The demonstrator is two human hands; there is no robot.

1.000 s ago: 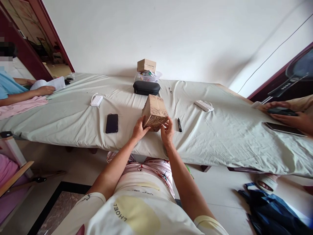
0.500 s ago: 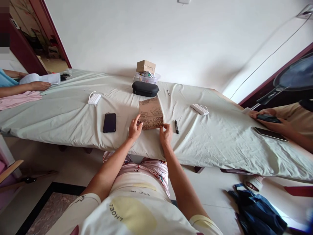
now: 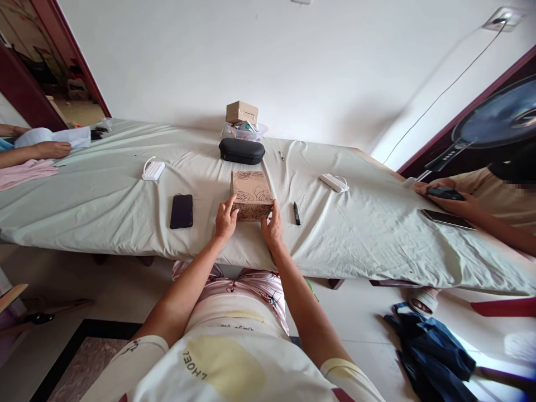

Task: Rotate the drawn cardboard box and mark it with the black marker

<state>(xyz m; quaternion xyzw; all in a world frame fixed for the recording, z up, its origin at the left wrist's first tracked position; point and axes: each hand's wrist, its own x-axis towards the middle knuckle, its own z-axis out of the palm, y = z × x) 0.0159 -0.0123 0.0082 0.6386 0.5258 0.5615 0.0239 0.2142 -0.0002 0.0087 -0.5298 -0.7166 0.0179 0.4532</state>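
Note:
A small brown cardboard box (image 3: 250,192) with dark line drawings lies flat on the cloth-covered table (image 3: 104,195), near its front edge. My left hand (image 3: 226,218) grips the box's left near corner, fingers curled against its side. On the right near corner rests my right hand (image 3: 272,224), fingers bent around the edge. A black marker (image 3: 296,213) lies just right of my right hand. To the left of the box lies a black phone (image 3: 181,211), face down.
Behind the box sit a black case (image 3: 242,151) and a clear tub with a second cardboard box (image 3: 242,111) on top. Two white pouches (image 3: 153,169) (image 3: 334,182) lie on the cloth. Another person's arm (image 3: 36,152) rests far left; at the right a person holds a phone (image 3: 444,193).
The box was tilted up on edge between my hands a second ago. It has since been turned and laid flat on the cloth, and both hands now hold its near corners.

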